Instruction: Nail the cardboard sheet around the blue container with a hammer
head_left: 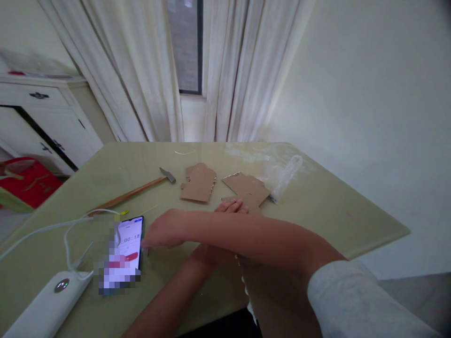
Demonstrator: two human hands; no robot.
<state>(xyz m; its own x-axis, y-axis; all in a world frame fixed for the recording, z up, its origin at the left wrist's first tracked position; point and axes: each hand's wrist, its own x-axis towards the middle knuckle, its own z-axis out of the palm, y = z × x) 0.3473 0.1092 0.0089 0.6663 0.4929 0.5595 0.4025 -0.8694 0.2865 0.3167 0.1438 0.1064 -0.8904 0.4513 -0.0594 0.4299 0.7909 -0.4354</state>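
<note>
My right hand (pixel 165 231) reaches across to the left, its fingertips at the right edge of a phone (pixel 131 244) that lies on the table and shows a timer. It holds nothing that I can see. My left forearm passes under the right arm. My left hand (pixel 232 206) lies flat, fingers together, on a piece of brown cardboard (pixel 254 203). A larger cardboard sheet (pixel 271 291) lies under both arms at the table's front edge.
A wooden-handled hammer (pixel 141 189) and two more cardboard pieces (pixel 199 183) (pixel 246 186) lie mid-table, with a clear plastic bag (pixel 283 176) to the right. A white power bank (pixel 45 306) with cables sits front left. A red bag (pixel 26 184) and a white cabinet (pixel 45 122) stand left of the olive table (pixel 338 206).
</note>
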